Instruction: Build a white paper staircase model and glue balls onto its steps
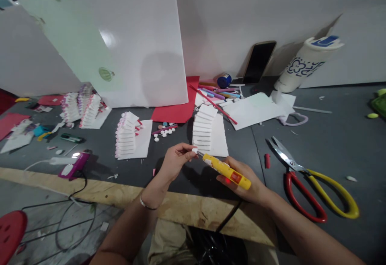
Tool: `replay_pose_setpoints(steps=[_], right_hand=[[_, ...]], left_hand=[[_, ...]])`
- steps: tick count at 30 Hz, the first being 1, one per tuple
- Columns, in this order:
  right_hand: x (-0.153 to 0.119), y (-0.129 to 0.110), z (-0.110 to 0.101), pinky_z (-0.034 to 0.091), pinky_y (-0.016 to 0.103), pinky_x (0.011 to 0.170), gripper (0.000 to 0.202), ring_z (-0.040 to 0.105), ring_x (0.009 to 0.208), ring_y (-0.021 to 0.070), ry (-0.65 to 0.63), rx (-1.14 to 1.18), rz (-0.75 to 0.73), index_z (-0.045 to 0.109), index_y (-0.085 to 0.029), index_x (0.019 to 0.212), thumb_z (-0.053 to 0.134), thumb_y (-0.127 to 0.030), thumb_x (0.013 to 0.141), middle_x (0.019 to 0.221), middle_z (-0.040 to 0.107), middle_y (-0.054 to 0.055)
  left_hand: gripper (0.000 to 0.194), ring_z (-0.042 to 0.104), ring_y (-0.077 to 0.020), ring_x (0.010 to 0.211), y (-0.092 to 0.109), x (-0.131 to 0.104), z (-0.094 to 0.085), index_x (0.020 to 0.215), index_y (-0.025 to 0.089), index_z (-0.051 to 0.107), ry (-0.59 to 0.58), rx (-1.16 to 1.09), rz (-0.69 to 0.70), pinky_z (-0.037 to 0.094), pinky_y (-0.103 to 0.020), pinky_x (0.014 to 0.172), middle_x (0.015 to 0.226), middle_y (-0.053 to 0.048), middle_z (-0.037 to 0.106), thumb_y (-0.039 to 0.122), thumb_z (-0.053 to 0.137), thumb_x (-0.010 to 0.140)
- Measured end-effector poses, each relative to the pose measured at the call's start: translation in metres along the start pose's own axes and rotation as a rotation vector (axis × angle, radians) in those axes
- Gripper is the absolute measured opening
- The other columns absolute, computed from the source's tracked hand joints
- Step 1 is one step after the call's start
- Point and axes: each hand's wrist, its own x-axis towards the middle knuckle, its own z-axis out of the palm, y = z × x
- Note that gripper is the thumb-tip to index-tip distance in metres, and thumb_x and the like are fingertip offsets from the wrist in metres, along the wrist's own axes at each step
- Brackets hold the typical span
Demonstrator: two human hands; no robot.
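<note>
My right hand (239,180) is wrapped round a yellow hot glue gun (226,170), whose tip points left. Pinched in the fingers of my left hand (177,158) is a small round white piece (194,150), right at the glue gun's nozzle; whether they touch I cannot tell. Just behind my hands lies a fan of white strips (205,126) on a white sheet. To its left is a similar fan (126,136) with pinkish round ends. Several loose white discs (164,133) lie between the two fans.
Large red-and-yellow-handled scissors (294,166) lie open on the right. A tilted white tumbler (304,64) and a phone (259,62) stand at the back wall. A white board (144,44) rises behind. A purple power adapter (74,165) sits left.
</note>
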Motion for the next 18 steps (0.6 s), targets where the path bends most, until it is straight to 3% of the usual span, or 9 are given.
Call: replay_pose_setpoints(steps=[12, 18], right_hand=[[0.001, 0.013, 0.006, 0.046, 0.031, 0.057, 0.023, 0.059, 0.062, 0.018, 0.113, 0.065, 0.157, 0.043, -0.027, 0.084, 0.059, -0.043, 0.085, 0.073, 0.064, 0.0], [0.005, 0.012, 0.005, 0.047, 0.031, 0.055, 0.024, 0.063, 0.064, 0.0196, 0.121, 0.047, 0.204, 0.042, -0.027, 0.083, 0.059, -0.044, 0.083, 0.076, 0.067, 0.002]], left_hand=[[0.031, 0.06, -0.0119, 0.062, 0.003, 0.012, -0.012, 0.084, 0.016, 0.075, 0.128, 0.08, 0.05, 0.045, -0.023, 0.06, 0.064, -0.001, 0.069, 0.034, 0.084, 0.061], [0.026, 0.065, -0.0154, 0.074, 0.012, 0.016, -0.014, 0.092, 0.018, 0.077, 0.091, 0.256, 0.082, 0.05, -0.026, 0.07, 0.082, -0.004, 0.075, 0.031, 0.077, 0.069]])
